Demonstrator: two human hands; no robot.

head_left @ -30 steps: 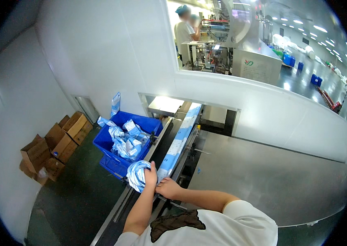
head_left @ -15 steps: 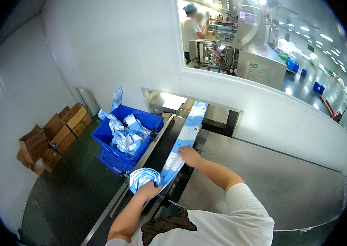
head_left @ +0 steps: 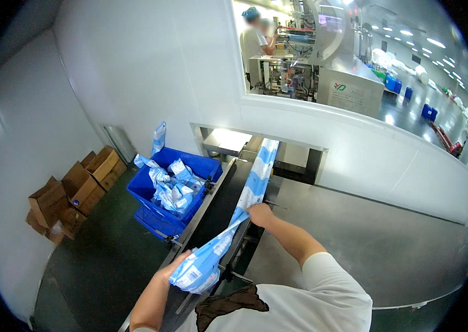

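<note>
A long blue-and-white packaging strip [head_left: 255,185] comes out of the wall opening and lies along the dark conveyor belt [head_left: 210,214]. My right hand [head_left: 260,214] is closed on the strip's right edge, fingers curled, gathering it into a narrow fold. Nearer to me, the strip's end forms a bunched, crumpled bundle [head_left: 196,272] with a small printed label patch. My left hand [head_left: 174,266] grips that bundle from its left side; most of its fingers are hidden behind the film.
Left of the conveyor, a blue crate [head_left: 211,164] holds crumpled blue-and-white film. Opened cardboard boxes [head_left: 81,185] stand by the left wall. A steel table [head_left: 350,249] lies to the right. Beyond the window, a person [head_left: 253,41] stands at a machine [head_left: 286,72].
The rolled bundle in my left hand has loosened into a drooping bunch, and that hand has moved left and down. My right hand went from lying flat on the strip to gripping it.
</note>
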